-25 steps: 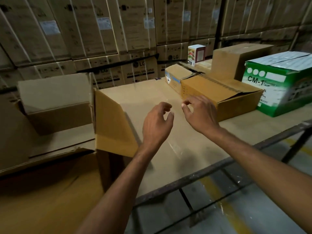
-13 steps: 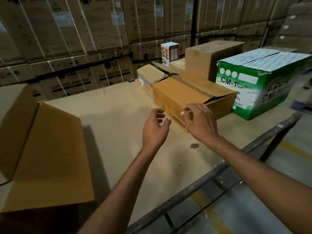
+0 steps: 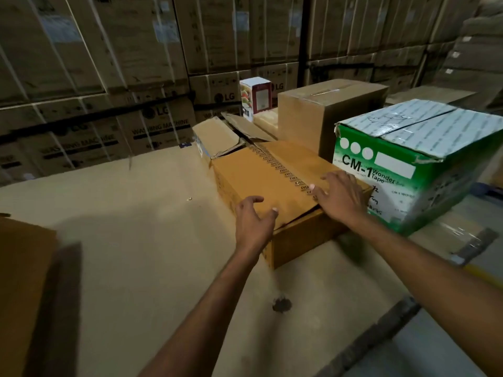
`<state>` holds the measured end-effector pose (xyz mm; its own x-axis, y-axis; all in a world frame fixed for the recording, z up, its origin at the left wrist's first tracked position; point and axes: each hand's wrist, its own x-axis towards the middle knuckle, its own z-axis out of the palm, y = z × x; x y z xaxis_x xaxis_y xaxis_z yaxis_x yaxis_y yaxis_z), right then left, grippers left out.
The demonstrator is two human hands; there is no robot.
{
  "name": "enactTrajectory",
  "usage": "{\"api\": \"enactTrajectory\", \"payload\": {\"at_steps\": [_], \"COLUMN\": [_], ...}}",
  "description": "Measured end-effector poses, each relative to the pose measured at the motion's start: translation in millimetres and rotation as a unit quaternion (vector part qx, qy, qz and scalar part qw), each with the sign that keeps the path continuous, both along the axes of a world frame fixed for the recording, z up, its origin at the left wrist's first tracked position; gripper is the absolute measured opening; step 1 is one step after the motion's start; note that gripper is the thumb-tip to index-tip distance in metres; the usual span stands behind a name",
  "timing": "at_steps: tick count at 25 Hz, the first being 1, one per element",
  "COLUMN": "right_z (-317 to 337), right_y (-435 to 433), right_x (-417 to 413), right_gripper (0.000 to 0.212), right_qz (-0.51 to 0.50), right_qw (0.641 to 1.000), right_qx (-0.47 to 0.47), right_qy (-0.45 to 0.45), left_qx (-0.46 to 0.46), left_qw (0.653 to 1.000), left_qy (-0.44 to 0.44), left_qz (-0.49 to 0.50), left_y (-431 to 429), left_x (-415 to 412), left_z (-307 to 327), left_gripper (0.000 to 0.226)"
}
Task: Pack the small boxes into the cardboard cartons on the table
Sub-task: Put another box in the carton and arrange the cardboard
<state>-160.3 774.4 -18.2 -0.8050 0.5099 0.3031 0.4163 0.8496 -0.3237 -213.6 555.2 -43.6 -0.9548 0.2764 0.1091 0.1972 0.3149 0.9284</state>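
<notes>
The step in hand looks like taking hold of the brown carton (image 3: 261,172) to open it or draw it closer. It sits flat on the table (image 3: 136,213), right of centre, just beside the green box (image 3: 408,164).

The left hand (image 3: 253,213) rests at the carton's near left corner, its fingers spread wide and holding nothing. The right hand (image 3: 340,197) lies flat on the top flap, its fingers straight, beside the printed tape strip (image 3: 283,172).

The flap gapes a little along the near edge, so lifting there should work better than pulling at the tape. Keeping one palm down would probably stop the carton sliding into the green box.

The long axis seems to follow the tape seam, from near right to far left, with the top facing up. A small white-and-red box (image 3: 257,95) stands upright well behind.
</notes>
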Motion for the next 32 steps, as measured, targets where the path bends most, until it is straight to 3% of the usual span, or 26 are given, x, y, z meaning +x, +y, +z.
{"api": "enactTrajectory", "payload": {"at_steps": [5,13,23,26,30,32], "right_z": [-27.1,-31.1,-16.1,-20.6,-25.9,-24.7], "right_y": [63.2,106.7,93.8,79.2,53.7,39.1], "right_x": [-54.2,-89.1,-103.8,-89.0,-76.0,-64.6], "right_gripper": [0.075,0.127,0.118,0.126,0.139,0.128], "right_qz": [-0.004,-0.052,-0.161,-0.153,-0.122,-0.109], "right_qw": [0.995,0.976,0.961,0.959,0.950,0.956], "right_qx": [-0.023,-0.080,-0.144,-0.144,-0.246,-0.249], "right_qy": [-0.099,-0.197,-0.174,-0.190,-0.145,-0.113], "left_qx": [-0.074,0.033,0.045,0.023,0.058,0.069], "left_qw": [0.995,0.986,0.978,0.976,0.969,0.969], "left_qy": [-0.049,-0.151,-0.177,-0.178,-0.198,-0.192], "left_qz": [0.048,0.065,0.100,0.121,0.135,0.142], "left_y": [51.6,54.4,32.5,-0.7,-28.8,-41.1], "left_x": [-40.5,-54.8,-45.3,-40.9,-35.2,-26.9], "left_z": [-29.6,-53.2,-53.8,-55.3,-49.3,-43.4], "left_gripper": [0.067,0.071,0.064,0.062,0.106,0.101]}}
